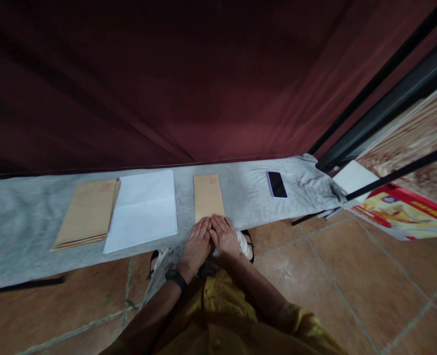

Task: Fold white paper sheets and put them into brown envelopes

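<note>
My left hand (197,242) and my right hand (223,235) lie flat side by side, fingers stretched out, at the near edge of a grey cloth-covered table (26,227). Their fingertips rest on the near end of a single brown envelope (208,195). Neither hand holds anything. A black watch sits on my left wrist. Left of the envelope lies a stack of white paper sheets (142,209), and further left a stack of brown envelopes (87,212).
A dark phone (277,184) lies on the cloth to the right. A dark red curtain hangs behind the table. Black metal bars and a red and yellow printed board (403,209) stand at the right. The floor has terracotta tiles.
</note>
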The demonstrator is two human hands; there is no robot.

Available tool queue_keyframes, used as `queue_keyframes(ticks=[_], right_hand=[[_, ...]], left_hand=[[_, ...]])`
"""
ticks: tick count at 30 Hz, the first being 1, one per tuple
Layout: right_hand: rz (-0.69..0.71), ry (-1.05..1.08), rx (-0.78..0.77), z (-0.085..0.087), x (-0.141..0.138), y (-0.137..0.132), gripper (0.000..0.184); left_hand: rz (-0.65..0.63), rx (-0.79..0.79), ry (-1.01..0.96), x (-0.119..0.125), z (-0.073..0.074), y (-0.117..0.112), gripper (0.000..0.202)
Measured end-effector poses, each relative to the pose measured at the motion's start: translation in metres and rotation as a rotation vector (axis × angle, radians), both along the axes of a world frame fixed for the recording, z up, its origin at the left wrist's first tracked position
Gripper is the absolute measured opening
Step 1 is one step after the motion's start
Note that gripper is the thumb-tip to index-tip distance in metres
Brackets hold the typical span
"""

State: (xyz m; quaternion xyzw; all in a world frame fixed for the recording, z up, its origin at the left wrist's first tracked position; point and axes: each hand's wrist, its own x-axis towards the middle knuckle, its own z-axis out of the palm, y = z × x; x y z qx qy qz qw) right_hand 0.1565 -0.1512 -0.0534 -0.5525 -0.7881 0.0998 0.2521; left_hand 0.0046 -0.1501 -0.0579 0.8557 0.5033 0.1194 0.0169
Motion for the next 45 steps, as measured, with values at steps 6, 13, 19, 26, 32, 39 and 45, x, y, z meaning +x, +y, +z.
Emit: queue_keyframes(ticks=[6,13,19,26,32,39,45], right_hand=[[-0.034,-0.034,0.011,0.000,0.010,-0.001,0.046],[-0.049,-0.023,0.025,-0.001,0.018,-0.003,0.046],[-0.062,-0.012,0.026,-0.002,0.016,-0.003,0.045],[-0.047,-0.012,0.017,-0.003,0.017,-0.003,0.046],[-0.049,-0.028,0.022,0.002,0.014,-0.002,0.046],[0.037,-0.035,-0.008,0.001,0.006,-0.002,0.048],[0.016,-0.053,0.002,-0.006,0.009,-0.002,0.048]], left_hand=[[0.058,0.045,-0.029,-0.010,0.000,-0.002,0.055],[0.094,0.060,-0.021,-0.020,0.003,-0.003,0.058],[0.018,0.021,-0.029,0.004,0.003,0.000,0.060],[-0.100,-0.038,0.094,0.017,0.012,0.009,0.062],[-0.084,-0.101,0.166,0.007,0.015,0.008,0.069],[-0.071,-0.111,0.151,0.004,0.017,0.005,0.061],[-0.065,-0.136,0.161,0.004,0.014,0.005,0.067]])
